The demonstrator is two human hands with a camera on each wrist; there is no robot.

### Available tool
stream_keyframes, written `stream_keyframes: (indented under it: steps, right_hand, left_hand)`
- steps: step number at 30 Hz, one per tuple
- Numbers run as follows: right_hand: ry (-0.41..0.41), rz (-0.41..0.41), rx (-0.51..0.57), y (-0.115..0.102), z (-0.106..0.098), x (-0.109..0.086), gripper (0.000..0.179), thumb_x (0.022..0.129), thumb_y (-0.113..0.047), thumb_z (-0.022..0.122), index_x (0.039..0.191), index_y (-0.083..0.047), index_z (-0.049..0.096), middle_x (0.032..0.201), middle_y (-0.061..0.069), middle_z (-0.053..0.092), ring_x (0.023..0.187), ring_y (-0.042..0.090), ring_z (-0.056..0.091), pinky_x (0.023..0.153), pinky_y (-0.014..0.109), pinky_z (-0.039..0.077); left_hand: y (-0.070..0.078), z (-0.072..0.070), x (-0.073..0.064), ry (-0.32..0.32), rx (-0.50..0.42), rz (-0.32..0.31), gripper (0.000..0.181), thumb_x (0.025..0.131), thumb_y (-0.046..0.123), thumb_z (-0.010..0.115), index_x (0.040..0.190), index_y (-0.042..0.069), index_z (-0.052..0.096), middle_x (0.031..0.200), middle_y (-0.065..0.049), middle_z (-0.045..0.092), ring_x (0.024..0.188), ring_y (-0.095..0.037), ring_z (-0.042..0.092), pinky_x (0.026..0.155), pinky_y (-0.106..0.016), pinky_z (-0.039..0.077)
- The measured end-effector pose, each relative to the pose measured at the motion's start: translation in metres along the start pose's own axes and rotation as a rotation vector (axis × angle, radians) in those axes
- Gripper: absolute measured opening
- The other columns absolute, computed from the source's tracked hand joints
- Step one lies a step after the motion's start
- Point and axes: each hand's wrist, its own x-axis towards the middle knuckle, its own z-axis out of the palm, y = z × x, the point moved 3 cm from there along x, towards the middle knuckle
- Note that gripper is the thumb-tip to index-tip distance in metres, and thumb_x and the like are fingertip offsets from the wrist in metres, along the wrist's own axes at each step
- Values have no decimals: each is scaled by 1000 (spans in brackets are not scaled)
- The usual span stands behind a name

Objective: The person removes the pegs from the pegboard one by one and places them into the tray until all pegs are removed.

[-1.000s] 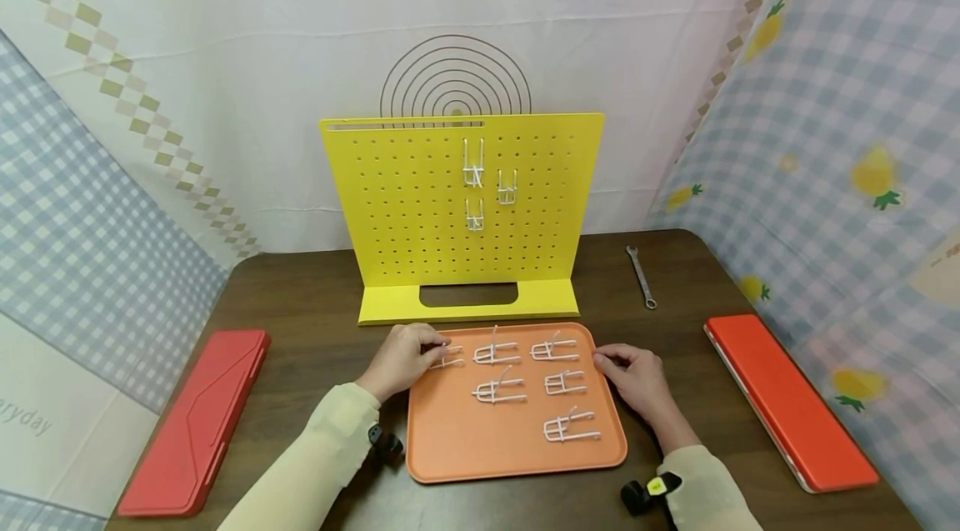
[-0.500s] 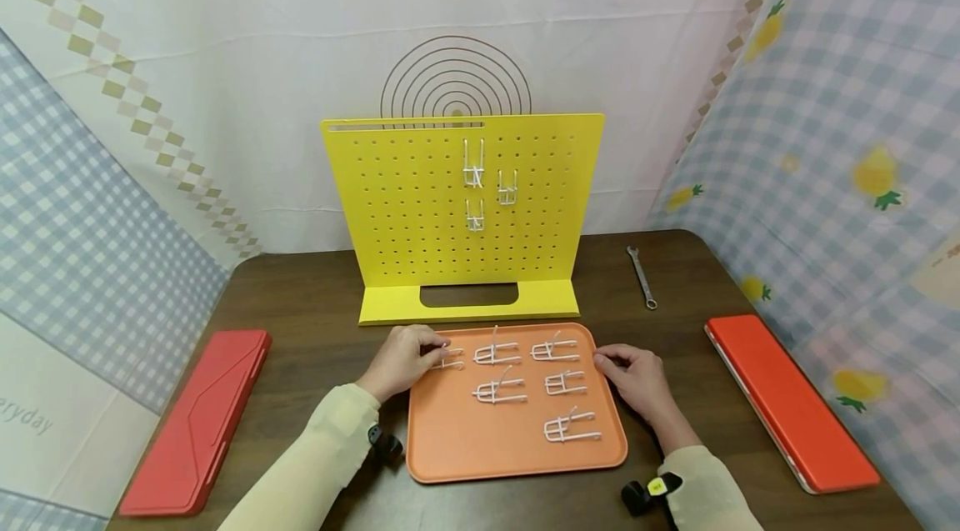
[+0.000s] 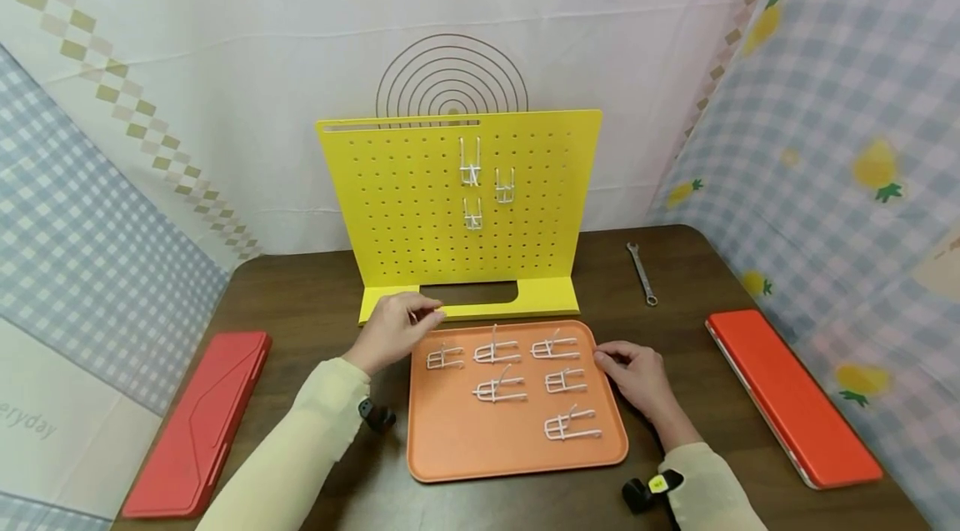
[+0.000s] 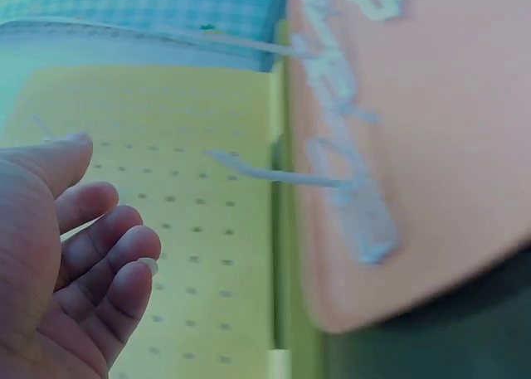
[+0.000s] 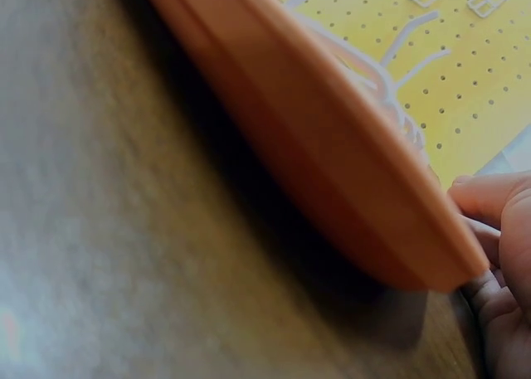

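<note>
An orange tray (image 3: pixel 480 443) lies on the table with several white wire pegboard hooks on it. The one at its far left corner is a short hook (image 3: pixel 444 358), lying loose. My left hand (image 3: pixel 392 333) is just above that corner, in front of the pegboard's base, with nothing in its fingers; the left wrist view shows its fingers (image 4: pixel 133 246) loosely bent and apart from the thumb. At the tray's right edge, my right hand (image 3: pixel 641 377) pinches the rim, thumb on top and fingers below in the right wrist view.
A yellow pegboard (image 3: pixel 405 206) stands behind the tray, bearing a long hook (image 3: pixel 470 172) and two shorter ones. A wrench (image 3: pixel 642 274) lies at the back right. Red flat cases lie on both sides, a left case (image 3: pixel 197 431) and a right case (image 3: pixel 795 398).
My left hand has let go of the short hook at the tray's far left corner and moved up and slightly left, away from it. My right hand stays on the rim.
</note>
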Motion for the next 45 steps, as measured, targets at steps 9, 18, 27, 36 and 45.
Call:
stream_keyframes:
  steps: [9, 18, 27, 36, 45]
  right_hand:
    - [0, -8, -3, 0, -1, 2, 17, 89, -29, 72, 99, -16, 76, 98, 3, 72, 93, 18, 66, 73, 31, 53]
    - [-7, 20, -11, 0, -2, 0, 17, 89, -27, 71, 101, -15, 76, 99, 4, 72, 94, 20, 65, 76, 35, 53]
    - [-11, 32, -14, 2, -1, -1, 19, 89, -29, 71, 101, -16, 76, 100, 4, 72, 96, 20, 65, 77, 35, 53]
    - [-4, 13, -13, 0, 0, 0, 16, 89, -28, 71, 99, -16, 76, 98, 2, 72, 94, 18, 65, 75, 31, 52]
    - [-7, 17, -17, 0, -1, -1, 16, 89, -27, 71, 100, -17, 76, 98, 2, 72, 94, 18, 65, 76, 32, 52]
  left_hand:
    - [24, -29, 50, 162, -50, 63, 17, 89, 21, 71, 102, 10, 75, 90, 1, 71, 72, -8, 62, 64, -26, 54]
    - [36, -31, 88, 233, -297, -98, 29, 88, 30, 72, 112, 13, 72, 94, 3, 69, 84, -10, 63, 73, -29, 54]
    - [45, -27, 119, 309, -510, -141, 35, 86, 24, 75, 116, 6, 69, 96, -1, 68, 88, -16, 63, 73, -30, 53]
    - [52, -31, 137, 316, -570, -127, 32, 86, 19, 75, 116, 10, 70, 98, -4, 69, 88, -18, 63, 75, -29, 54]
    - [54, -32, 146, 286, -590, -104, 33, 86, 15, 74, 116, 5, 69, 99, -3, 70, 90, -17, 64, 78, -28, 54]
